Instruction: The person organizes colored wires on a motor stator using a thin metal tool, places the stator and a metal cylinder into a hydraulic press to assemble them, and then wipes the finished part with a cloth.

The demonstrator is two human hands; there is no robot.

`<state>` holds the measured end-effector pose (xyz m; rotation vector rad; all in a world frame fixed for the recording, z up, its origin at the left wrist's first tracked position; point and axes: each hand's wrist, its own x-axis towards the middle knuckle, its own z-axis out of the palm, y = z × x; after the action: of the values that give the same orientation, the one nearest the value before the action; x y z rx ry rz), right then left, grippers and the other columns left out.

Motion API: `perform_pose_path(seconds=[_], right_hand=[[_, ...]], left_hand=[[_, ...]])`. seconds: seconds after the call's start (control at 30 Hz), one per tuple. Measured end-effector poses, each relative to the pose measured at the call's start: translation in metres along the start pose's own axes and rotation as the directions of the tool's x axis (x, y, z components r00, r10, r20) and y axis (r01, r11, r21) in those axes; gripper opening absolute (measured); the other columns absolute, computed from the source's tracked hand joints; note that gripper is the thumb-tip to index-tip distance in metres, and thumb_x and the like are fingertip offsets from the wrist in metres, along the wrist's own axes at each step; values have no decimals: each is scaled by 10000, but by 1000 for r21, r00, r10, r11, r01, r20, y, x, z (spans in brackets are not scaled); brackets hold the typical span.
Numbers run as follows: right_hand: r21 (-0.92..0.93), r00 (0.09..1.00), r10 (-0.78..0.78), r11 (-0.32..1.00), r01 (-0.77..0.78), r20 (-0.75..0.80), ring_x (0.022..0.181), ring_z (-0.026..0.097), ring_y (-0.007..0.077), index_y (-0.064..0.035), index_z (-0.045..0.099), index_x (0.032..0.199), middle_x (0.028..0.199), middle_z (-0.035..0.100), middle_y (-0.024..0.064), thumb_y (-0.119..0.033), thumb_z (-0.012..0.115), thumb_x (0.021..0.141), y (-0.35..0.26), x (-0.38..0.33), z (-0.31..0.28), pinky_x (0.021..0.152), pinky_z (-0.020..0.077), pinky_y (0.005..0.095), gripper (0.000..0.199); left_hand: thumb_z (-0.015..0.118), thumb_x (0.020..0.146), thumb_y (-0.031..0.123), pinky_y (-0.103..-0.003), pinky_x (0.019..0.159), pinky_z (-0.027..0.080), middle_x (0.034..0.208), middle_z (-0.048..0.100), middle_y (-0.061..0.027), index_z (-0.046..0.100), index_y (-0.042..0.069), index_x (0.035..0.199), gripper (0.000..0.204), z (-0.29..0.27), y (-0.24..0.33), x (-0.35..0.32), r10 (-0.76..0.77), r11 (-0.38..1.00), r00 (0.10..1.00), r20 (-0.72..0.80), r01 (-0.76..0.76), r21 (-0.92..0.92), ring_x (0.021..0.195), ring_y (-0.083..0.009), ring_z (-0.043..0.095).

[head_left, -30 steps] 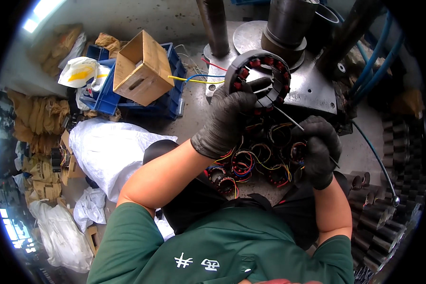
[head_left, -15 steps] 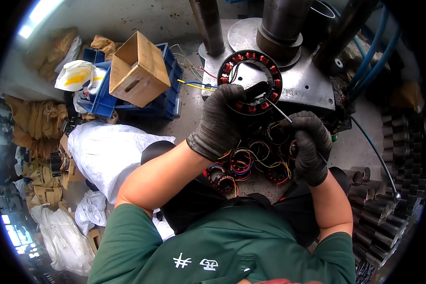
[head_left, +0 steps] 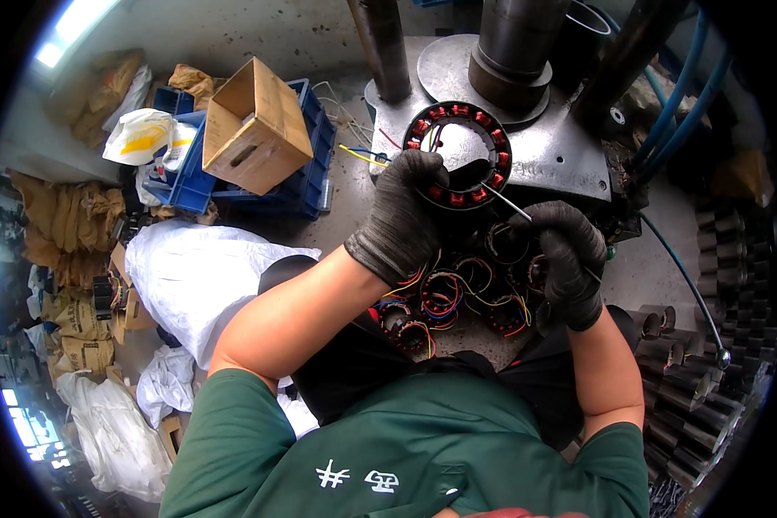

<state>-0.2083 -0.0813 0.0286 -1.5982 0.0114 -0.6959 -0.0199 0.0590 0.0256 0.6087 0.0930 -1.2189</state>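
Observation:
My left hand (head_left: 399, 211), in a dark grey work glove, grips the lower left rim of a motor stator (head_left: 502, 142). This black ring has red copper windings around its inside and is held up in front of the press. Yellow, blue and red lead wires (head_left: 361, 155) stick out to its left. My right hand (head_left: 565, 255), gloved alike, is closed round a thin metal rod (head_left: 511, 203). The rod's upper tip touches or nearly touches the stator's lower right windings. Its lower end shows below my fingers.
Behind the stator stands a press with a steel plate (head_left: 570, 155) and thick columns. Several more stators (head_left: 441, 293) lie on the floor between my knees. A cardboard box (head_left: 259, 129) rests on blue crates at left; metal cylinders (head_left: 691, 380) stack up at right.
The stator has dropped slightly toward me and is turned a little, and its lead wires have shifted with it. The rod's tip stays at its lower right side.

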Motion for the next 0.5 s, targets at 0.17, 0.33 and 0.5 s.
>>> perform_pose_path(seconds=[0.17,0.33,0.5], right_hand=[[12,996,81,997,-81,-40,865,700,165,5,685,1094,964,720,93,-113,596,1008,-4,-2,6,791,562,307,171],[-372,984,-140,912,172,113,836,720,235,-3,671,1075,946,710,122,-62,567,978,-12,3,3,772,581,352,153],[-346,984,-144,922,172,105,837,723,230,-4,672,1070,952,714,117,-81,578,969,-7,2,0,766,583,351,158]], left_hand=[[618,788,253,-605,981,540,1094,699,-203,636,56,769,199,2,-3,1,42,999,999,-34,-42,-4,1054,-403,675],[613,786,238,-598,981,540,1096,699,-208,634,55,757,187,-2,-4,2,23,999,1000,-1,-23,-23,1055,-400,676],[607,786,220,-597,974,544,1097,699,-209,634,55,759,170,1,-2,-2,-6,1000,1000,5,6,-30,1062,-400,675]])
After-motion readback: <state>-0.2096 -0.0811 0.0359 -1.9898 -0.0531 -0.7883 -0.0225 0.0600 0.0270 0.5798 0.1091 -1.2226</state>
